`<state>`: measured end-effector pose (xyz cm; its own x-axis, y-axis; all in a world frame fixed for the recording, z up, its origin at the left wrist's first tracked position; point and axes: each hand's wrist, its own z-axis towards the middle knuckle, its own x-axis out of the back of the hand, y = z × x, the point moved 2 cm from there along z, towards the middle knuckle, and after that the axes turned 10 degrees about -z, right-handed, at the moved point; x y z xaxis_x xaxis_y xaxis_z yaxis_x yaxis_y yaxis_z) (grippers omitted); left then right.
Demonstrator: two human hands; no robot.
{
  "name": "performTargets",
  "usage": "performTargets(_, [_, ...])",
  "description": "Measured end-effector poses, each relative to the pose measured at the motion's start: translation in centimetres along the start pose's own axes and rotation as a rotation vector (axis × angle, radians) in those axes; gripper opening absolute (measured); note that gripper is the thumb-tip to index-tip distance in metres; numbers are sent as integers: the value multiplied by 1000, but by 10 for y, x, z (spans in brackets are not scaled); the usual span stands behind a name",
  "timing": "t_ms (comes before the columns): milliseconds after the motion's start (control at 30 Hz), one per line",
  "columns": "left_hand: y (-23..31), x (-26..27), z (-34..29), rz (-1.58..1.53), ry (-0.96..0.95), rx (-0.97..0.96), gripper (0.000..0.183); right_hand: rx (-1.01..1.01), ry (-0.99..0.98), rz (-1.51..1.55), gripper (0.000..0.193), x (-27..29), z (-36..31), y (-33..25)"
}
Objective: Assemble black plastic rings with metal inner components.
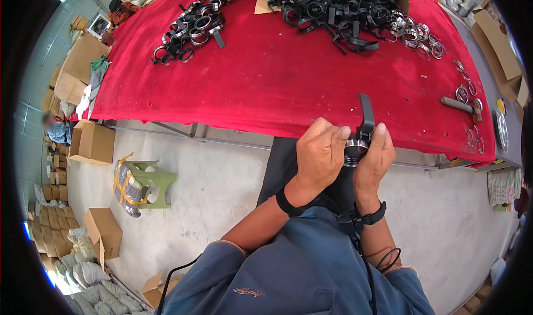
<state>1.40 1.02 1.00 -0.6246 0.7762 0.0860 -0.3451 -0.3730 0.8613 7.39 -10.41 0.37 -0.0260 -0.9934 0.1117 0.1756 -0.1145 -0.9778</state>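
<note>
While the left hand and the right hand close around it from either side, a silver-and-black ring-shaped part is held over the near edge of the red tablecloth, both thumbs up beside its black tab, which points away from the person. A black band circles each wrist, and the dark blue shirt bears a line of orange script-style lettering on its front, the clearest writing in view. To the right on the cloth lies a hammer with a wooden handle, loose silver rings just beside it. Farther back, black rings spread from an open cardboard box, touching a cluster of bright silver rings; a smaller pile of black and silver rings lies at the far left. Beyond the table's left part, a green stool stands on the pale floor beside a taped bundle.
</note>
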Motion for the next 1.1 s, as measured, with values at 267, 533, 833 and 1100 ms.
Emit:
performTargets(267, [-1,-11,4,26,139,-170,39,10,21,14,56,3,8,-7])
performTargets(533, [0,-12,7,-8,126,-180,31,-36,81,36,63,-1,12,-14])
performTargets(833, [-7,-14,14,-64,28,-87,35,-176,105,73,62,-9,23,6])
performTargets(1100, [-47,26,42,68,-392,173,32,-202,-133,191,75,-8,32,47])
